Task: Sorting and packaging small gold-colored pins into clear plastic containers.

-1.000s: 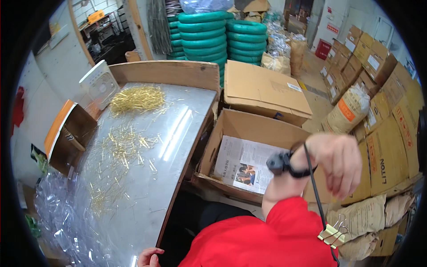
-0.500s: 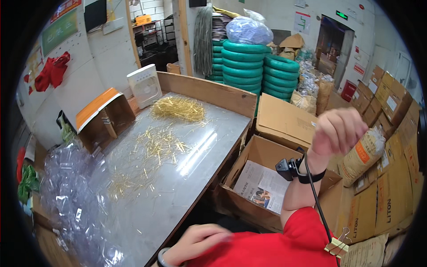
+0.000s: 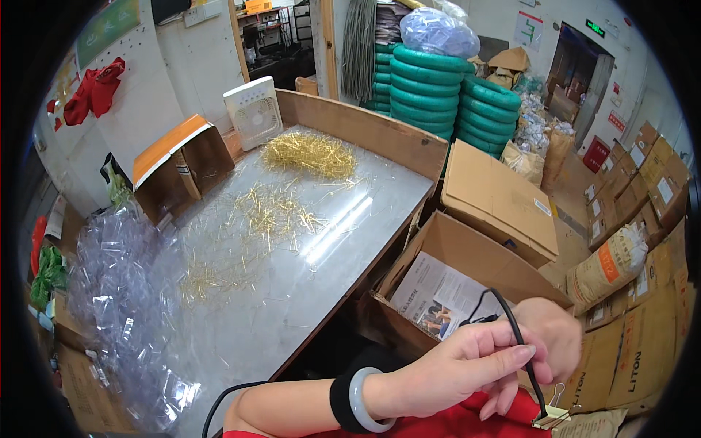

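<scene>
My left hand [image 3: 467,361] reaches across the red shirt, a light bangle [image 3: 358,394] and black band [image 3: 342,401] at its wrist. Thumb and fingers pinch a black cable [image 3: 517,328]. This cable arches over the hand and runs down to a yellowish binder clip [image 3: 552,417] at the red sleeve. Just behind the left fingertips is my right hand [image 3: 558,339], blurred, its fingers mostly hidden. Beneath both hands stands an open cardboard box [image 3: 482,244] with a newspaper sheet [image 3: 445,288] in it.
A grey tabletop [image 3: 292,306] holds a pile of gold wire-like pieces [image 3: 310,155], looser ones [image 3: 270,212], a white fan [image 3: 253,113] and an orange-topped carton [image 3: 175,150]. Clear plastic pieces [image 3: 124,270] heap at left. Green ring stacks [image 3: 423,87] and cartons [image 3: 642,350] stand beyond.
My right hand has come down from its raised position, toward the box. My left hand has moved right and taken hold of the black cable. The view has shifted slightly.
</scene>
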Demonstrator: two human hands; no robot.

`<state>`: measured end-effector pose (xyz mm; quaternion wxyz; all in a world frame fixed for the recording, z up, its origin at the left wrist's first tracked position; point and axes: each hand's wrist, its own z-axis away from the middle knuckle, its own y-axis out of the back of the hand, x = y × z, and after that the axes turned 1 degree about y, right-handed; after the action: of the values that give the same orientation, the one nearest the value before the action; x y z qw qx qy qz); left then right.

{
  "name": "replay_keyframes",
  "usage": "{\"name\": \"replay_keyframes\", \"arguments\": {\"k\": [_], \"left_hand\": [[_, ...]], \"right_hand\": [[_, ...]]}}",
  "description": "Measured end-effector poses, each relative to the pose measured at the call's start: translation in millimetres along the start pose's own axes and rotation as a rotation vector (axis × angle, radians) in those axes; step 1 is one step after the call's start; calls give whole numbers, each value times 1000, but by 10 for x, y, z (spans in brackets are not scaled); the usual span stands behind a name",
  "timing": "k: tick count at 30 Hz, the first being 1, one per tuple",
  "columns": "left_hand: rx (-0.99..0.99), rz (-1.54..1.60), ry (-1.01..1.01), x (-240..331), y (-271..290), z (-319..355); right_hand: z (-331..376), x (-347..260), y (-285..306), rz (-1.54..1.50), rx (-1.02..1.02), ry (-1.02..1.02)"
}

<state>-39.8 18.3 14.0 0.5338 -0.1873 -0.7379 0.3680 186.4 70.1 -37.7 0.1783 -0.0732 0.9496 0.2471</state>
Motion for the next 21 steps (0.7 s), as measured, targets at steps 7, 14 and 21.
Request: {"name": "replay_keyframes", "arguments": {"k": [7, 14, 21], "left_hand": [[253, -445, 173, 120, -171, -84], [629, -1468, -506, -50, 203, 314], [1044, -547, -341, -373, 1326, 811]], "right_hand": [[-256, 1097, 146, 1043, 324, -1122], [-13, 1083, 1281, 1742, 594, -1393], [1050, 1640, 2857, 1575, 1158, -1237]]}}
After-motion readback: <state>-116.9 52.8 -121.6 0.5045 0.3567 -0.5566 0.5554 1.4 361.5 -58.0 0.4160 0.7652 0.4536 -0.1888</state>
